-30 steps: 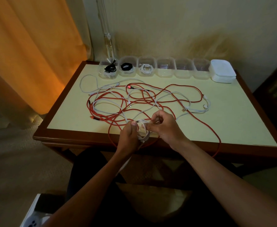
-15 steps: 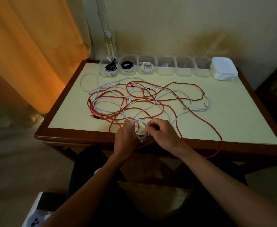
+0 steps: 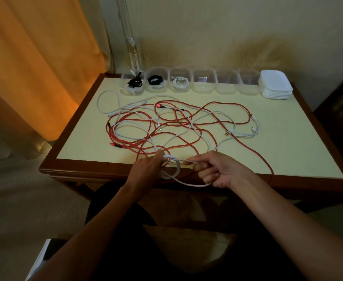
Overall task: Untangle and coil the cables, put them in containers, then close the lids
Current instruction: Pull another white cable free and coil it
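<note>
From my seat at the feed, the clearest change from half a second back is that my hands have drawn apart: they were bunched together over one small white loop at the near edge of the worktop (image 3: 300,138), and now a length of white cable (image 3: 178,161) runs taut between them. My left hand (image 3: 146,169) has its grip pinched on that cable's gathered loops, thumb and fingertips closed round the strands, with a couple of white turns hanging below the worktop edge. My right hand (image 3: 215,171) has slid off to the right, its grip curled round the same white cable, forefinger and thumb nipping it while a slack bight droops beneath the palm. The red cable (image 3: 189,120) and the other white strands lie sprawled across the middle of the worktop much as before, one red run trailing over the near right edge. Along the far edge the row of clear containers (image 3: 204,81) looks unchanged: the three on the left hold coiled cables, black, black and white, and the three on the right look bare inside. The stack of white lids (image 3: 275,85) sits just beside the rightmost container.
</note>
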The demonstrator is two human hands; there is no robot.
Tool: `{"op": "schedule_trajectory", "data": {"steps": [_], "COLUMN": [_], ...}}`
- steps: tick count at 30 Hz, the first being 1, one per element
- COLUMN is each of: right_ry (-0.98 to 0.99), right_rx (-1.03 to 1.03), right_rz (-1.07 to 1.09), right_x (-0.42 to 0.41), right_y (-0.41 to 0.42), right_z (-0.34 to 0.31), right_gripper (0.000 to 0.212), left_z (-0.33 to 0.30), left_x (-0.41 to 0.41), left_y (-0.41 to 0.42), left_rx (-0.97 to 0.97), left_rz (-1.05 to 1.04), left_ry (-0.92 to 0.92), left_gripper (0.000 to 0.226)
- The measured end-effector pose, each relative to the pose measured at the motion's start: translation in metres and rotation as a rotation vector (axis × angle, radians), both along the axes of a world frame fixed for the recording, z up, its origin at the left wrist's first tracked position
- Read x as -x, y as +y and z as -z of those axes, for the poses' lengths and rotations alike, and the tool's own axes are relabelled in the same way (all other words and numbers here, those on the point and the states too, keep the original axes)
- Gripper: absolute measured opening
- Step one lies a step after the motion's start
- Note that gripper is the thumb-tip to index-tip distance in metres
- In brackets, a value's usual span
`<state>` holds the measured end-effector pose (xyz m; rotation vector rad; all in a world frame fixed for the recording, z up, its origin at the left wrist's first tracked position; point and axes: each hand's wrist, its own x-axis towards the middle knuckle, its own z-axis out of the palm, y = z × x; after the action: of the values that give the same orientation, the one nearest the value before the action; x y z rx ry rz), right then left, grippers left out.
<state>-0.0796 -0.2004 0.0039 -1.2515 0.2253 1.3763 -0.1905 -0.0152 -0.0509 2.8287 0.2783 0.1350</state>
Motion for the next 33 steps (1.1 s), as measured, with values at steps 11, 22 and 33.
{"op": "schedule_trajectory", "data": {"steps": [11,22,33], "right_ry": [-1.111,-1.326,-0.598], "right_rx": [0.489,0.197,0.008], "right_rz": [-0.709,-0.261,-0.015], "right_x": [0.000,0.026,0.025], "right_y": [0.013,0.006,-0.013], "right_z": [0.003,0.030,0.030], "right_gripper": [0.020,0.018,0.038], "left_z": [0.011,0.006,0.015], "left_x": [-0.005,-0.002,-0.012], "left_y": [0.009,-0.023,-0.034], "left_rx": [-0.004,1.168,0.461], "left_rz": [0.059,-0.256,-0.077], "left_ry": [0.095,-0.071,0.041], "left_gripper": [0.029,0.034,0.011]}}
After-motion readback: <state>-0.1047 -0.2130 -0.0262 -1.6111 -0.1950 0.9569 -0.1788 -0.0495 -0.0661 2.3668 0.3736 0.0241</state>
